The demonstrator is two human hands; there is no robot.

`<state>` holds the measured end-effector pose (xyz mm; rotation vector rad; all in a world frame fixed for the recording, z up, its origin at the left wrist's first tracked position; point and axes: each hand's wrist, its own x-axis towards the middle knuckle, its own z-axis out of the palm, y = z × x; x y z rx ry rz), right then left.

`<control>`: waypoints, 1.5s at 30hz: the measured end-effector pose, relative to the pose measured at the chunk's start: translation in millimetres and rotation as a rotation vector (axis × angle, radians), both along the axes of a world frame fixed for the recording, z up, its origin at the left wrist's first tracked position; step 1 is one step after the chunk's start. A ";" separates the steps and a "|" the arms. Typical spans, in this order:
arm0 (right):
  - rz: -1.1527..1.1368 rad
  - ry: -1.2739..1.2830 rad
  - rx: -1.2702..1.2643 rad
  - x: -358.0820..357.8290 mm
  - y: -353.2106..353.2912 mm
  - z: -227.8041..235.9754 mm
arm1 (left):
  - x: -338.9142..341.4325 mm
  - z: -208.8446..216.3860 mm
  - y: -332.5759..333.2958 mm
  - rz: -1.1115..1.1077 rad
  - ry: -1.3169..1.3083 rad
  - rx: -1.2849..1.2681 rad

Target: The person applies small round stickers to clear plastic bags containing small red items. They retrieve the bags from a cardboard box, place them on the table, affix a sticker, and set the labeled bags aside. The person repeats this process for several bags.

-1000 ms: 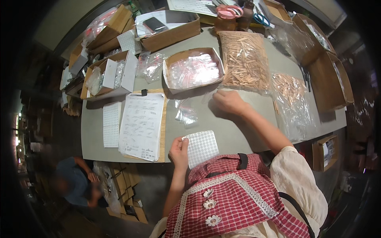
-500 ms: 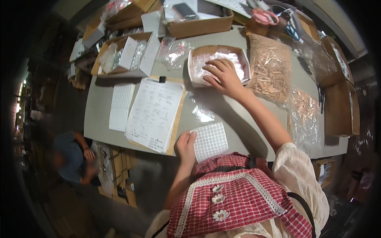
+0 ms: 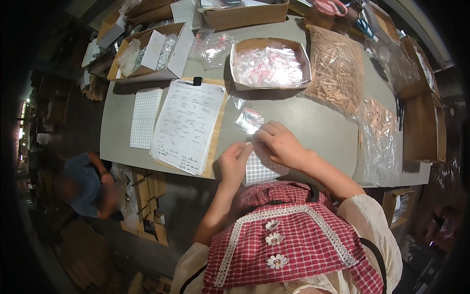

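Downward head view, rim unclear

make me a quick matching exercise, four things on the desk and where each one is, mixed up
1. dotted sheet
2. wooden board
3. black clip
4. large bag of wooden pieces

a. at the top edge of the papers
b. right of the box of small clear bags
c. by the left hand and right hand
d. underneath the papers

Pairs: 1-c, 2-d, 3-a, 4-b
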<state>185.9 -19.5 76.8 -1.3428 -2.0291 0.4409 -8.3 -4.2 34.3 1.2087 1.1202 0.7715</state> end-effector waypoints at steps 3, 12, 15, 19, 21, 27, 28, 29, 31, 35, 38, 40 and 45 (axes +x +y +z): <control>-0.003 -0.107 0.017 -5.2 -8.4 -4.1 | -3.5 -10.3 -2.1 0.006 -0.033 -0.009; -0.098 0.152 -0.236 2.5 8.2 -24.3 | -18.9 -50.1 -8.2 0.063 -0.037 -0.072; -0.168 0.078 -0.458 16.2 34.0 -37.6 | -8.4 -27.6 -9.8 0.012 0.141 0.050; -0.207 -0.136 -0.338 9.1 36.7 -48.4 | -10.8 -38.6 -11.0 0.031 0.112 0.121; -0.273 -0.251 -0.307 13.1 34.7 -49.6 | -12.0 -53.5 -12.9 0.061 0.070 0.179; -0.390 -0.282 -0.517 44.4 25.3 -29.4 | -14.6 -47.8 -9.2 -0.028 0.110 0.239; -0.347 -0.114 -0.504 40.2 26.3 -28.1 | -14.3 -46.3 -9.2 -0.030 0.109 0.242; -0.303 0.054 -0.488 34.9 27.6 -27.1 | -14.1 -44.7 -9.7 -0.032 0.109 0.245; -0.219 0.154 -0.519 18.6 31.4 -29.8 | -14.7 -41.2 -9.0 -0.036 0.110 0.243; -0.227 -0.111 -0.214 -9.7 34.6 -50.8 | -15.5 -34.5 -9.6 -0.044 0.099 0.212; -0.287 -0.346 -0.038 -14.8 33.4 -59.5 | -16.4 -29.3 -9.9 -0.042 0.100 0.229; -0.357 -0.394 -0.070 -6.0 30.8 -55.5 | -16.4 -30.2 -11.0 -0.037 0.102 0.263; -0.440 -0.328 -0.315 22.4 28.4 -38.2 | -15.5 -39.1 -11.9 -0.042 0.100 0.256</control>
